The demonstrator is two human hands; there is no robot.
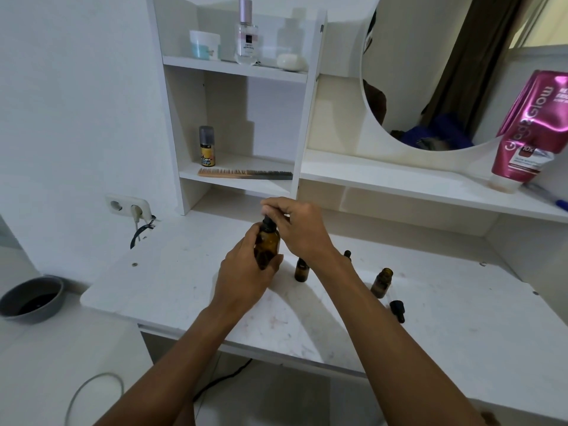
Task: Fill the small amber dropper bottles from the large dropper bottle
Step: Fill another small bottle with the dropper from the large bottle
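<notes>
Cap (268,222) uppermost, large dropper bottle (270,241) gripped near-upright by left hand (246,272), right hand (299,229) pinching cap.

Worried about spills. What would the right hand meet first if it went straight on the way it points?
The right hand points left and away, and it pinches the cap of the large bottle, so that comes first. Beyond, probably the comb shelf, though depth is unclear.

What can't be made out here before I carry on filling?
Head view only.
- Large dropper bottle: fill level hidden by the gripping left hand.
- Its cap: covered by the right hand; seated or loosened, cannot tell.
- Left small bottle and right small bottle: fill levels too small to see.
- Far dropper: partly behind the right forearm.
</notes>
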